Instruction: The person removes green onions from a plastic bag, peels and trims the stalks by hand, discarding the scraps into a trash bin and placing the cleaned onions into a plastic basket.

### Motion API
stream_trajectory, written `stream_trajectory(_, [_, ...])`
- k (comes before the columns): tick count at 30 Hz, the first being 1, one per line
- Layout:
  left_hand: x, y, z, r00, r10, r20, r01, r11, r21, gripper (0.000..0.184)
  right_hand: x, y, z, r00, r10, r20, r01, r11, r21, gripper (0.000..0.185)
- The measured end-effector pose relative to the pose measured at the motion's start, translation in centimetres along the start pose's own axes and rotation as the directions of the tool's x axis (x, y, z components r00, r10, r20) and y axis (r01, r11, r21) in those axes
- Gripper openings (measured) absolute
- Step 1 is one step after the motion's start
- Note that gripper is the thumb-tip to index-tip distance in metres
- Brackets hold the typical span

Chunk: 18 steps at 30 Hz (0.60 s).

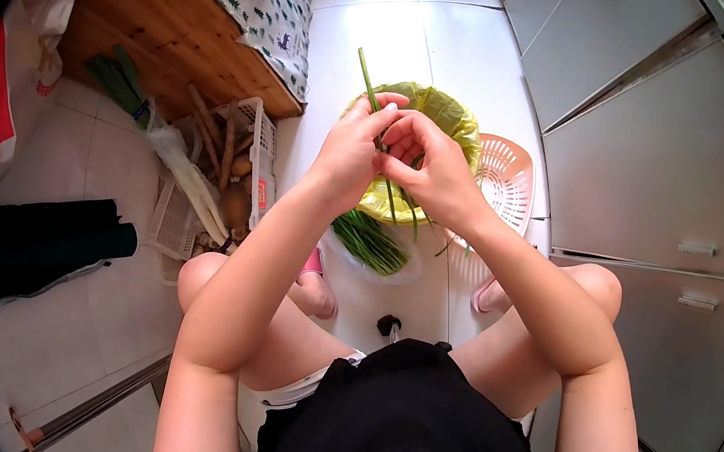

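Long green stalks (365, 73) run through my left hand (359, 140), whose fingers are closed on them. My right hand (432, 164) is beside it, thumb and fingers pinched against the same stalks near the left fingertips. Both hands are above a bin lined with a yellow bag (453, 120). Thin green ends hang below my hands over the bin's near rim. A bunch of green stalks (373, 245) lies on a clear plastic bag on the floor, just this side of the bin. Right of the bin is a pink slotted basket (507, 180), partly behind my right wrist.
To the left, a white crate (262, 155) holds root vegetables, with wrapped leeks (187, 176) leaning on it. A wooden cabinet (169, 10) has a patterned cloth. Dark fabric (40, 248) lies farther left. Grey cabinets (659, 177) line the right side.
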<state>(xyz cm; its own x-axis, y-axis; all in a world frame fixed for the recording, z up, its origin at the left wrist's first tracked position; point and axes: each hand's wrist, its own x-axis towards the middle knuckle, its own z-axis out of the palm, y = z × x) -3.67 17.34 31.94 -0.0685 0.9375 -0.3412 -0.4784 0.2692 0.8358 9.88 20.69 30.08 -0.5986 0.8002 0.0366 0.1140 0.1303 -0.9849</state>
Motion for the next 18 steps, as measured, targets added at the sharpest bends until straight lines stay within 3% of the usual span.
stream_trajectory(4, [-0.1,0.6,0.5,0.997,-0.025,0.079,0.029,0.998,-0.049,0.033,0.4,0.5,-0.7,0.997,0.06,-0.043,-0.059,0.998,0.025,0.017])
stream_trajectory(10, [0.0,1.1,-0.2,0.993,0.008,0.119,-0.006,1.0,-0.009,0.033,0.7,0.1,-2.5,0.975,0.215,0.062,-0.224,0.945,0.237,0.011])
stream_trajectory(13, [0.1,1.3,-0.2,0.998,0.069,0.008,-0.069,0.996,0.051,0.03,0.8,0.0,-3.3,0.955,0.268,0.125,-0.296,0.889,0.349,0.012])
stream_trajectory(18, [0.2,1.4,-0.7,0.991,0.136,-0.003,-0.135,0.983,0.125,0.025,0.9,-0.6,-4.0,0.929,0.309,0.204,-0.37,0.786,0.496,0.016])
